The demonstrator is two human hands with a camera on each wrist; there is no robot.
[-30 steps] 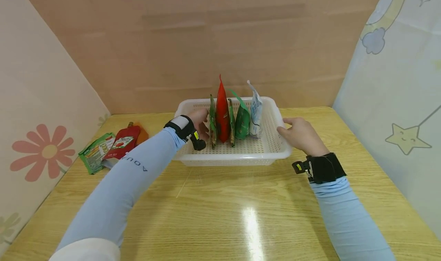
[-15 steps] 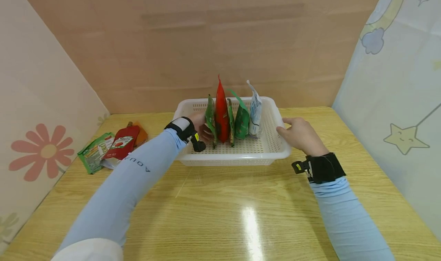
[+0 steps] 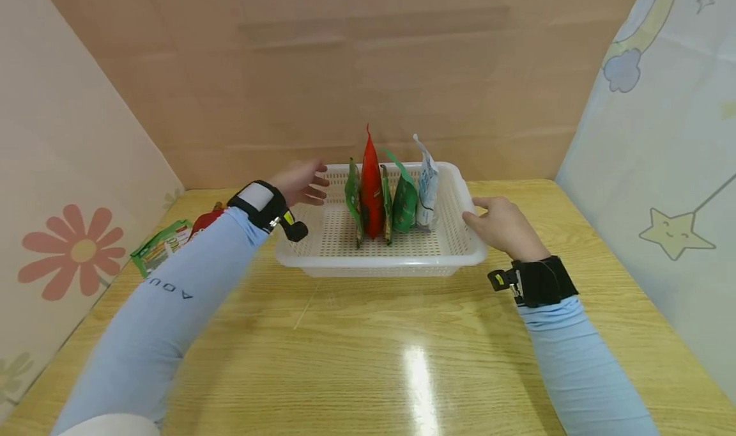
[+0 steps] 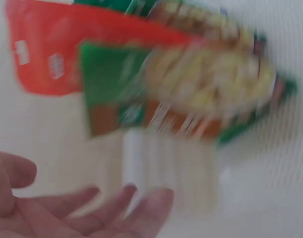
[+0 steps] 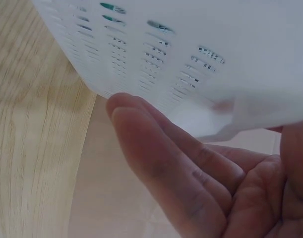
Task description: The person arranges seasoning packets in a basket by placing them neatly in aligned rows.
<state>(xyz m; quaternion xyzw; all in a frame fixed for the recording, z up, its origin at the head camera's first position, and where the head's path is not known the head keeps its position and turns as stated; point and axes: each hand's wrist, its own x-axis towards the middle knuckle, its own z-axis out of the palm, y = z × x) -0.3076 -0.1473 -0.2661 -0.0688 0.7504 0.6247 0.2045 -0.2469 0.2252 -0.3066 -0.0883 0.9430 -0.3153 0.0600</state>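
A white plastic basket (image 3: 379, 261) stands on the table with several food packets upright in a row inside it. From the left come a green packet (image 3: 353, 199), a red pouch (image 3: 371, 196), a thin green packet (image 3: 387, 206), a dark green pouch (image 3: 405, 202) and a white-blue packet (image 3: 427, 190). My left hand (image 3: 300, 181) is over the basket's left rim, fingers spread and holding nothing. In the left wrist view the green packet (image 4: 191, 89), blurred, lies apart from the fingertips (image 4: 158, 201). My right hand (image 3: 506, 225) holds the basket's right rim, thumb over it and fingers (image 5: 161, 153) along the outer wall.
On the table's left lie a green packet (image 3: 167, 244) and a red spouted pouch (image 3: 208, 218), partly hidden behind my left forearm. A brown wall (image 3: 368, 71) rises behind the basket, with patterned panels at both sides. Bare wooden table (image 3: 356, 346) stretches in front.
The leftmost green packet tilted, then came upright beside the red pouch. My left hand has let go of it and moved left to the basket's rim. The right hand stays put.
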